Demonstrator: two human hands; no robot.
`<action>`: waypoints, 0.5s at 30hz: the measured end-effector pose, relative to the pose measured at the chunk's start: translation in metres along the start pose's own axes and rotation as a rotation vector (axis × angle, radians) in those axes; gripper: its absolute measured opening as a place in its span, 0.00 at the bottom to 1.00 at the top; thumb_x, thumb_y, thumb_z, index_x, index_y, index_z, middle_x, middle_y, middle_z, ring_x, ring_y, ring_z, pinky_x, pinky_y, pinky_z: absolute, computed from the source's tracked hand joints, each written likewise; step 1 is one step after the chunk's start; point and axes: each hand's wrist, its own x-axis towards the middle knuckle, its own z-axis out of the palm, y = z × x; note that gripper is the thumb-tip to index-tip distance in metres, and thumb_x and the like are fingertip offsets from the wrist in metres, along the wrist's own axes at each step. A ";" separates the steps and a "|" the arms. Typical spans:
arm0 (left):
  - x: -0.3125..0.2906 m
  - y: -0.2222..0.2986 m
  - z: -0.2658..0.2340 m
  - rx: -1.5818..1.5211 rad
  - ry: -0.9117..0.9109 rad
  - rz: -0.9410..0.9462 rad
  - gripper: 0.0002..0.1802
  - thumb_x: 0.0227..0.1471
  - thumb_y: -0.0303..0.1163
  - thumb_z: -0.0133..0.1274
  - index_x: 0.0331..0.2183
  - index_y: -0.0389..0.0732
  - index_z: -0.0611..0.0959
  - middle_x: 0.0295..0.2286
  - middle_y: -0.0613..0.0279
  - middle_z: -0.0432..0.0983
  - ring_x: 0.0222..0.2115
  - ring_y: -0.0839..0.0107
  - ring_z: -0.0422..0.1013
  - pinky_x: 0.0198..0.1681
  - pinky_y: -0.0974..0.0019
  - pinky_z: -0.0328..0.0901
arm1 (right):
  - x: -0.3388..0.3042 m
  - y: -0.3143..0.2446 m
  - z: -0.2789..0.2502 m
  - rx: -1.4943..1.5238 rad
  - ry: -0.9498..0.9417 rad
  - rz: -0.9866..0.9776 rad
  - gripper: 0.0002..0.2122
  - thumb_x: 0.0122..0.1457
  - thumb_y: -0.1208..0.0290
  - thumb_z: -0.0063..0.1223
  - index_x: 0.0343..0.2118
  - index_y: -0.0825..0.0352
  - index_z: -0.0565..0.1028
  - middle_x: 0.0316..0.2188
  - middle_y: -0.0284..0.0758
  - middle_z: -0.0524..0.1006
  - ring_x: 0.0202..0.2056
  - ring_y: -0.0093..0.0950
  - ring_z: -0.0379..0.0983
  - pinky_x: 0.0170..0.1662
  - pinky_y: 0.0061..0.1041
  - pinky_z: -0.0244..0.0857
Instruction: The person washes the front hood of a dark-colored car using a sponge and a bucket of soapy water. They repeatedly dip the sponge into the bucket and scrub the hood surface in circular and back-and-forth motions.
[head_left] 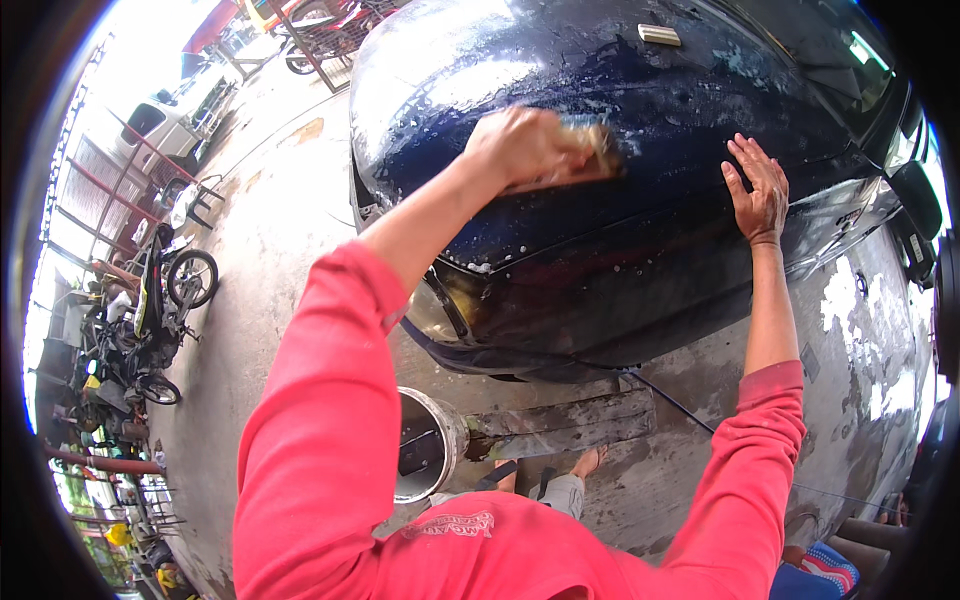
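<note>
From the head view, a dark blue car (640, 170) is being washed. Suds and wet streaks are seen across the upper, glossy curved panel, while the lower edge of the body looks less lathered (a judgement from the foam alone), so the work is taken as partly done. A tan sponge (598, 140) is pressed to the panel near its middle, the left hand (528, 148) closed in a grip around it. The right hand (760, 190) is laid flat, fingers spread, toward the panel's right edge. A metal bucket (428, 445) stands on the wet concrete floor (270, 230).
</note>
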 end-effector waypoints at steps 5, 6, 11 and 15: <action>-0.118 0.001 -0.017 -0.069 0.129 -0.029 0.23 0.49 0.60 0.70 0.25 0.50 0.87 0.14 0.60 0.71 0.18 0.56 0.78 0.25 0.50 0.72 | 0.001 0.000 0.001 0.019 0.023 0.005 0.18 0.69 0.50 0.56 0.57 0.50 0.84 0.62 0.24 0.80 0.67 0.26 0.70 0.72 0.36 0.53; -0.115 0.000 -0.020 -0.130 0.086 -0.033 0.22 0.48 0.59 0.71 0.24 0.50 0.88 0.14 0.60 0.70 0.17 0.57 0.78 0.24 0.50 0.72 | 0.001 0.001 0.003 0.018 0.018 0.014 0.18 0.69 0.50 0.56 0.57 0.49 0.84 0.62 0.24 0.80 0.67 0.26 0.70 0.73 0.36 0.52; 0.049 0.009 -0.001 -0.086 -0.007 -0.080 0.15 0.52 0.60 0.61 0.37 0.68 0.92 0.31 0.63 0.87 0.35 0.58 0.84 0.37 0.54 0.77 | 0.000 0.002 0.003 0.042 0.016 0.014 0.19 0.70 0.49 0.54 0.57 0.49 0.84 0.62 0.23 0.80 0.68 0.26 0.70 0.73 0.36 0.51; 0.016 0.023 -0.006 -0.037 -0.129 -0.228 0.09 0.57 0.55 0.61 0.39 0.71 0.90 0.35 0.62 0.85 0.32 0.55 0.83 0.36 0.52 0.77 | 0.000 -0.001 0.000 0.030 0.009 0.005 0.18 0.70 0.50 0.54 0.57 0.49 0.84 0.62 0.23 0.80 0.68 0.26 0.70 0.73 0.37 0.51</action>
